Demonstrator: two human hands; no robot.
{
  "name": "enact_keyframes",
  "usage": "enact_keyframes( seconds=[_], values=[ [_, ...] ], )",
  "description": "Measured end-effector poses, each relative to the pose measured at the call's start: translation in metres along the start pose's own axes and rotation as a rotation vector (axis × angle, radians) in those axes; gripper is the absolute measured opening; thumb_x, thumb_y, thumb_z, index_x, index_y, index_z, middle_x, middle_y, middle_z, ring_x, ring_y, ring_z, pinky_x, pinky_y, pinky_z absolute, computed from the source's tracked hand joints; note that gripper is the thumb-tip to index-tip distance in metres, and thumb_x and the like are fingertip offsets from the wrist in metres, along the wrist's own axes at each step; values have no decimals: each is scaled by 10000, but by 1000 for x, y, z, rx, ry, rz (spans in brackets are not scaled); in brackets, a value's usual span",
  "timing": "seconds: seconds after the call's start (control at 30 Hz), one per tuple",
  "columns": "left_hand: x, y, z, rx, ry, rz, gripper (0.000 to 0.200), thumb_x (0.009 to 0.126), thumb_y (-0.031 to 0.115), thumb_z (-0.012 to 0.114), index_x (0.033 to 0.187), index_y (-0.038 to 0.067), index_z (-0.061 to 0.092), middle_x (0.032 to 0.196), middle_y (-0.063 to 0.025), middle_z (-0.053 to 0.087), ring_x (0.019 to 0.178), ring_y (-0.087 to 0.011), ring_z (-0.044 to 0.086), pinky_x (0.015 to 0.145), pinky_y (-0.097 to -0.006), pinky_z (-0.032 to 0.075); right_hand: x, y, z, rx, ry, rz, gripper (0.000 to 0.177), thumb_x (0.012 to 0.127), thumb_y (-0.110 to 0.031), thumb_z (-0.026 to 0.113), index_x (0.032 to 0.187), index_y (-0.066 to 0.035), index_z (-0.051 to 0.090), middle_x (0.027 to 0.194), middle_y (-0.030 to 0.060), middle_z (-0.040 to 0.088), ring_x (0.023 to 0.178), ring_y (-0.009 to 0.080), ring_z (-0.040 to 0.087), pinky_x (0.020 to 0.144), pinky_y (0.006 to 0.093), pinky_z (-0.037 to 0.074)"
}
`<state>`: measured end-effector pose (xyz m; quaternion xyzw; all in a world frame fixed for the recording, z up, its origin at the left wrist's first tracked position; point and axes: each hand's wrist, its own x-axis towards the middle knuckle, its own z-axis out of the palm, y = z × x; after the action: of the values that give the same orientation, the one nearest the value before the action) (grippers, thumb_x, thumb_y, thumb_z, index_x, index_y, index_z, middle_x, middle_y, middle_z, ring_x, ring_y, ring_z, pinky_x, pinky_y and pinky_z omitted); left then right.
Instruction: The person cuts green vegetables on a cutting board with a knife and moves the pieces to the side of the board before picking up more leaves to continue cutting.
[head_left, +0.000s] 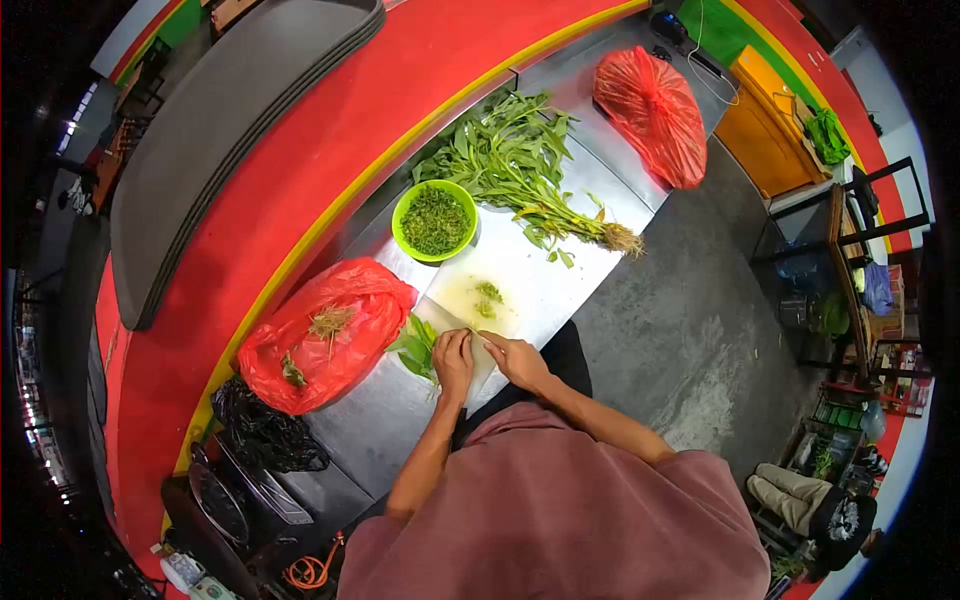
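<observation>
My left hand [453, 358] is closed beside a small bunch of leafy greens [415, 345], whose leaves spread out to its left; its fingers curl around the stem end. Close against it, my right hand [513, 360] is pinched, and what it grips is too small to make out. Just beyond both hands, chopped green bits [487, 298] lie on a pale cutting board [460, 290]. A lime-green bowl [398, 232] full of finely chopped greens stands past the board. To its right lies a large bunch of leafy stems [520, 160] with roots on.
An opened red plastic bag [270, 355] with root trimmings lies left, near a black plastic bag [265, 430]. A tied red bag [655, 115] sits at the metal table's [610, 200] far end. A red ledge [290, 210] borders the table. At lower right a person's legs [790, 495] show.
</observation>
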<state>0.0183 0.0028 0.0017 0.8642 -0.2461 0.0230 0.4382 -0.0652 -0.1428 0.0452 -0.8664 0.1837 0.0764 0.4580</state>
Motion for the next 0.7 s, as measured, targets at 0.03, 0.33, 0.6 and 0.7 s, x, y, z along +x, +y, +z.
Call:
enact_keyframes(
  seconds=[0.03,0.33,0.6,0.7],
  values=[
    [0,1,0,0,0,-5,145,908,35,685,1043,3,727,976,-154,679,908,-361,645,836,-452,495,-3,3,-2,-1,-4,1,377,1065,-325,511,1389,-176,634,924,260,717,852,462,688,752,529,529],
    [-1,1,-4,62,-21,49,133,919,33,675,1033,-5,732,979,-160,677,918,-356,644,825,-435,500,9,5,4,-33,6,-56,391,1061,-351,518,1400,-189,626,938,256,720,869,458,688,768,534,533],
    [-2,4,-6,32,-4,32,134,906,18,680,1029,-8,727,969,-157,670,901,-354,646,825,-437,501,-4,8,0,-25,-14,-47,384,1057,-328,520,1399,-181,614,967,256,717,874,453,685,767,537,529],
    [-3,5,-6,23,-21,51,137,897,15,692,1028,-9,727,976,-155,668,903,-350,645,821,-437,500,8,7,1,-61,7,-77,381,1059,-331,516,1392,-181,625,967,254,719,877,450,689,769,534,533]
  ],
)
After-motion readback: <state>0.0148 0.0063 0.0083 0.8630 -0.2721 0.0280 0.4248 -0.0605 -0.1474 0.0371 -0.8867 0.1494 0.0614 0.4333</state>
